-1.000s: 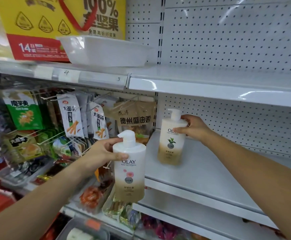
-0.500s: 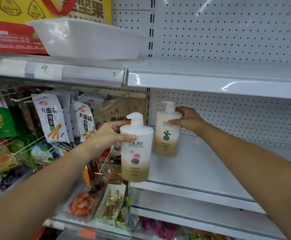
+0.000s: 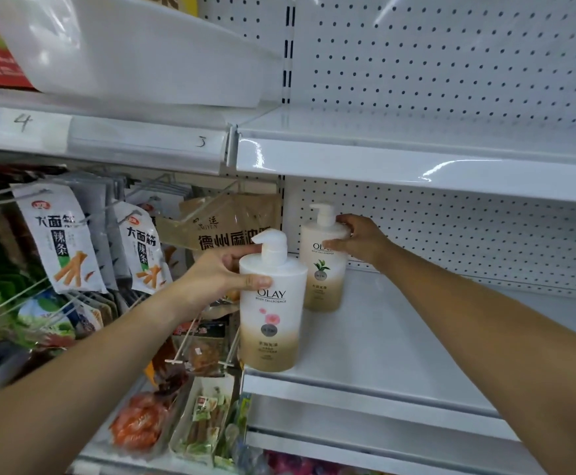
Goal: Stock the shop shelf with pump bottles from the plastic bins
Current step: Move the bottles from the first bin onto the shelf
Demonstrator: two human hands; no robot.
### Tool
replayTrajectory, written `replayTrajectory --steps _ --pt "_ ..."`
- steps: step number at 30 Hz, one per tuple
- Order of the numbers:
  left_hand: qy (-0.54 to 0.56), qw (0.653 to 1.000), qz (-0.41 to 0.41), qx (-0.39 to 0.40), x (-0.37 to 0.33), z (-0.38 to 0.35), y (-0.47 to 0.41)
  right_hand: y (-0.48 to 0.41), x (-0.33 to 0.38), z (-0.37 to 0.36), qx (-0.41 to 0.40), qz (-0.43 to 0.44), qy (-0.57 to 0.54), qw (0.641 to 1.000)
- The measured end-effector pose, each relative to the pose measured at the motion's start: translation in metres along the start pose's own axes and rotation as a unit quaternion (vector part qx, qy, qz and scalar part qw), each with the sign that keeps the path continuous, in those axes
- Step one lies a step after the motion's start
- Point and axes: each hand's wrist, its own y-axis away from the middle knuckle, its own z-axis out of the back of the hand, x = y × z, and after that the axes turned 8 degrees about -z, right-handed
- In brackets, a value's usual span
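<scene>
Left hand (image 3: 218, 274), grip closed round the shoulder of the pink-flower pump bottle (image 3: 272, 303); its base sits at the front lip of the white shelf (image 3: 399, 337), contact unclear. Right hand (image 3: 356, 240), grip closed on the top of the green-leaf pump bottle (image 3: 324, 258), standing upright near the pegboard back.

Best done: set the front bottle fully onto the shelf, clear of the edge, label forward, in line with the rear one.

Source bins not visible. Small label print unreadable. Fingers behind both bottles hidden.

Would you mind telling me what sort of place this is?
Most likely a small shop: white pegboard-backed shelving, snack packets hanging on hooks, and a pump bottle being stocked.
</scene>
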Motion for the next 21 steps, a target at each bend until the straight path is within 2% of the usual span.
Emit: replayTrajectory --steps 7,13,18,21 --pt "0.007 1.0 0.006 0.004 0.006 -0.002 -0.009 -0.023 -0.001 -0.006 0.012 0.02 -0.007 1.0" --pt "0.014 1.0 -0.001 0.001 0.009 -0.006 -0.015 -0.033 -0.01 0.001 0.06 0.012 -0.002 0.998" --pt "0.009 1.0 -0.006 0.002 0.008 -0.015 -0.018 -0.024 -0.014 -0.002 0.048 -0.003 -0.041 0.998" --pt "0.015 1.0 -0.005 0.003 0.006 -0.021 -0.018 -0.011 -0.016 0.002 0.013 -0.011 -0.036 0.999"
